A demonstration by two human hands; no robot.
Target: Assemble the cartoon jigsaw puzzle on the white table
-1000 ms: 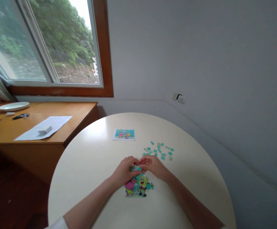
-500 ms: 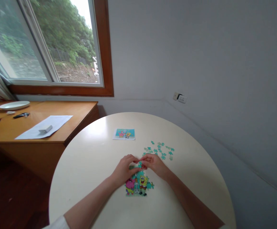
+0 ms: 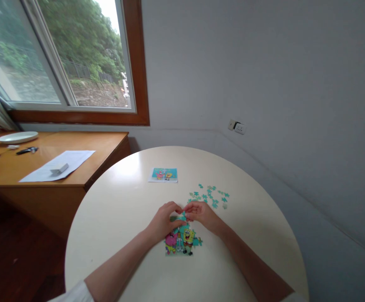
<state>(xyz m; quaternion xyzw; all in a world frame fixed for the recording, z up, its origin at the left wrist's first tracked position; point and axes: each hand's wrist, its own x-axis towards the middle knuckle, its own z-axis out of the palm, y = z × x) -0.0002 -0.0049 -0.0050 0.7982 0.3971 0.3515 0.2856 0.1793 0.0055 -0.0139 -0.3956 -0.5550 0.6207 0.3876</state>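
Observation:
A partly joined jigsaw puzzle (image 3: pixel 179 243) with cartoon figures, one pink and one yellow, lies flat near the middle of the round table. My left hand (image 3: pixel 165 220) is curled round its upper left part, thumb on the picture and fingers at the top edge. Between the thumb and fingertips of my right hand (image 3: pixel 203 213) is a small teal puzzle piece (image 3: pixel 184 214), at the puzzle's top edge. Whether that piece is seated cannot be made out. Loose puzzle pieces (image 3: pixel 214 203) are scattered just beyond my right hand.
Farther back on the white table (image 3: pixel 122 193) lies a reference picture card (image 3: pixel 164 175). To the left, a wooden desk (image 3: pixel 107 144) bears a paper sheet (image 3: pixel 78 158), a small white box (image 3: pixel 59 168) and a white plate (image 3: pixel 18 137). A wall socket (image 3: pixel 239 128) is behind.
Both hands stay almost in place at the puzzle's top edge, the right still pinching the teal piece. The whole view has shifted very slightly.

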